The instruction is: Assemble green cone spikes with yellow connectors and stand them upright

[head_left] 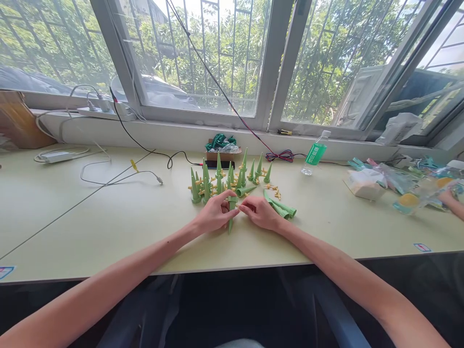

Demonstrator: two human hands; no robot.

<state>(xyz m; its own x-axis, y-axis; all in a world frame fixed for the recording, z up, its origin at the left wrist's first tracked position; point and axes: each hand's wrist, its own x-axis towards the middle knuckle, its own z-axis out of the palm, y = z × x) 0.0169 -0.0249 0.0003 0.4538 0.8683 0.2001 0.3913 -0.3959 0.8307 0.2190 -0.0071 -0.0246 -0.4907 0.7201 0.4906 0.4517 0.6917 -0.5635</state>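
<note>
My left hand (216,212) is closed around a green plastic watering spike (231,223), its tip pointing down toward me. Close beside it, my right hand (261,212) pinches a tiny yellowish piece at the spike's side, which looks like a small yellow valve; the fingers mostly hide it. Beyond the hands, several green spikes (196,193) stand on their wide ends, many with yellow valves on their sides. One spike (246,191) lies down in front of this group. Several loose spikes (281,208) lie right of my right hand, and loose yellow valves (277,192) are scattered behind them.
A small box with green material (222,145) and a dark phone (218,165) sit behind the spikes. A green-labelled bottle (316,153) stands right of them. Cables (119,176) run across the left table. At far right are plastic bags, a tissue pack (364,183) and another person's hand (451,200).
</note>
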